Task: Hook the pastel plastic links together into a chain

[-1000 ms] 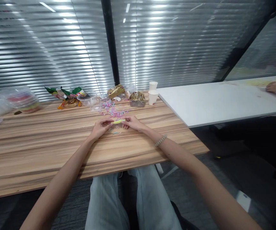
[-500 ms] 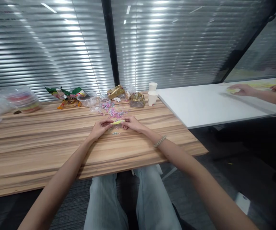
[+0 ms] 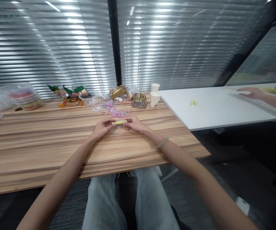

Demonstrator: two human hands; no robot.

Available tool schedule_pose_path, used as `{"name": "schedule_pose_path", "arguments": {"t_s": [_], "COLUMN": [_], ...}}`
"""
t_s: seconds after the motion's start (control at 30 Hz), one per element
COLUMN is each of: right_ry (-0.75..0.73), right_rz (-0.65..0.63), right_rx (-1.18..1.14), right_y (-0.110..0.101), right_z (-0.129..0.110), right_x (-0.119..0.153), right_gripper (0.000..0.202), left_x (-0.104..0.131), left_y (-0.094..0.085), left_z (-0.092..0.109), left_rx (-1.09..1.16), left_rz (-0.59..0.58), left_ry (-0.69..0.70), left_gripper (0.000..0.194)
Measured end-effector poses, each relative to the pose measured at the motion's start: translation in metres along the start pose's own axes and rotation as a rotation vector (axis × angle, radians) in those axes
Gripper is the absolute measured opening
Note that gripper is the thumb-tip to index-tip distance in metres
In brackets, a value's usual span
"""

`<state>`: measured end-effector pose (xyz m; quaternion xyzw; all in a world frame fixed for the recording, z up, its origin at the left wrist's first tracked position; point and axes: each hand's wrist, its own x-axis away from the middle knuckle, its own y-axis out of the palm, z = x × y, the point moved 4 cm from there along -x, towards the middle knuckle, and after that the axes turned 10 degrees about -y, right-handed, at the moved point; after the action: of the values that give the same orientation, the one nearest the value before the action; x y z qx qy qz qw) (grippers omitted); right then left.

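A small yellow strip (image 3: 119, 122), soft-looking, is stretched level between my two hands just above the wooden table (image 3: 44, 153). My left hand (image 3: 102, 128) pinches its left end between thumb and fingers. At the other end, my right hand (image 3: 134, 124) grips it the same way, with the lower fingers curled. Behind the strip lies a scatter of tiny pink, purple and white pieces (image 3: 116, 113). A few pale pieces (image 3: 117, 133) lie on the wood in front of it. What the strip is made of cannot be made out.
Along the back stand stacked clear tubs (image 3: 24, 99), green snack bags (image 3: 67, 92), a clear bowl (image 3: 90, 98), gold wrappers (image 3: 139, 99) and two paper cups (image 3: 154, 99). On the adjoining white table (image 3: 200, 118) lies a yellow lump (image 3: 193, 103); another person's hand (image 3: 250, 92) is at right.
A yellow lump now lies on the white table, and the other person's hand has moved right, away from it. My hands still hold the strip in nearly the same place. The view has shifted slightly.
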<state>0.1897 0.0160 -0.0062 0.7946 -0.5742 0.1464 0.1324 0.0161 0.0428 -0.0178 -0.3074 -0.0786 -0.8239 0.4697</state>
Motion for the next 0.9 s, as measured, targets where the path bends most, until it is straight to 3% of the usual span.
{"name": "schedule_pose_path", "arguments": {"t_s": [0.27,0.57,0.77,0.9], "right_ry": [-0.034,-0.045,0.049,0.001], "right_rz": [-0.041,-0.112,-0.118,0.129], "right_rx": [0.02,0.029,0.028,0.012], "right_y": [0.0,-0.006,-0.042,-0.083], "right_z": [-0.002,-0.003,-0.001,-0.007], "right_x": [0.001,0.0,-0.001,0.0], "right_gripper": [0.026,0.032,0.046,0.042], "left_x": [0.004,0.005,0.002,0.002], "left_y": [0.003,0.001,-0.006,-0.008], "left_z": [0.006,0.012,0.009,0.009], "left_rx": [0.013,0.012,0.002,0.031], "left_rz": [-0.038,0.006,0.115,0.177], "left_ry": [0.02,-0.02,-0.045,-0.088], "left_gripper": [0.039,0.04,0.035,0.038]}}
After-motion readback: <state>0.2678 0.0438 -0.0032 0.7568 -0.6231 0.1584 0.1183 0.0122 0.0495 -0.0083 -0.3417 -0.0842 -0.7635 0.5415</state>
